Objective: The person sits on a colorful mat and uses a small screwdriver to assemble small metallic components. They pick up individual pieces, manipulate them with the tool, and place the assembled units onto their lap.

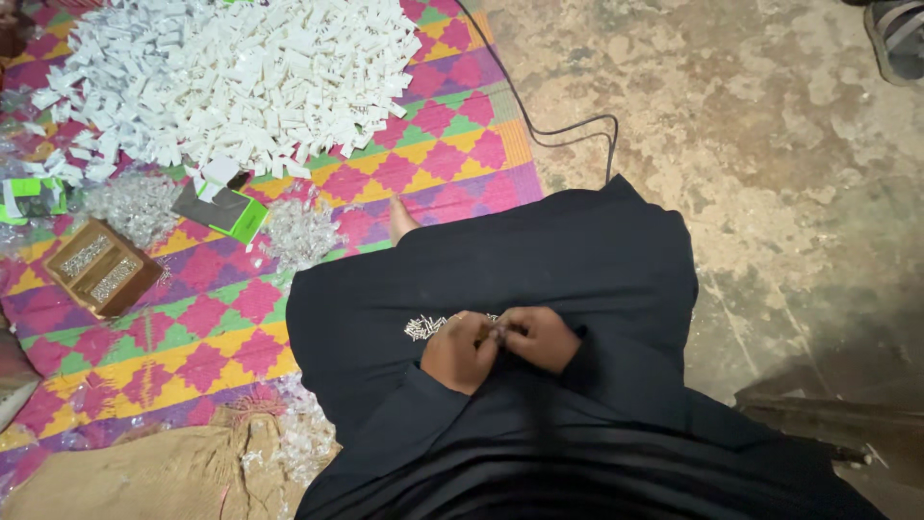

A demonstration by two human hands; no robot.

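Observation:
Both my hands meet over my lap on dark cloth (500, 260). My left hand (460, 351) and my right hand (539, 337) are curled together, fingertips touching around something small that I cannot make out. A little heap of small silvery metal pieces (423, 326) lies on the cloth just left of my left hand. A bare toe (399, 218) shows past the cloth's far edge.
A big pile of small white plastic parts (231, 77) covers the far end of the colourful woven mat (192, 327). A brown box with metal bits (101, 268), a green-edged packet (223, 207) and clear plastic bags (298, 231) lie on it. A black cable (568, 135) crosses the concrete floor.

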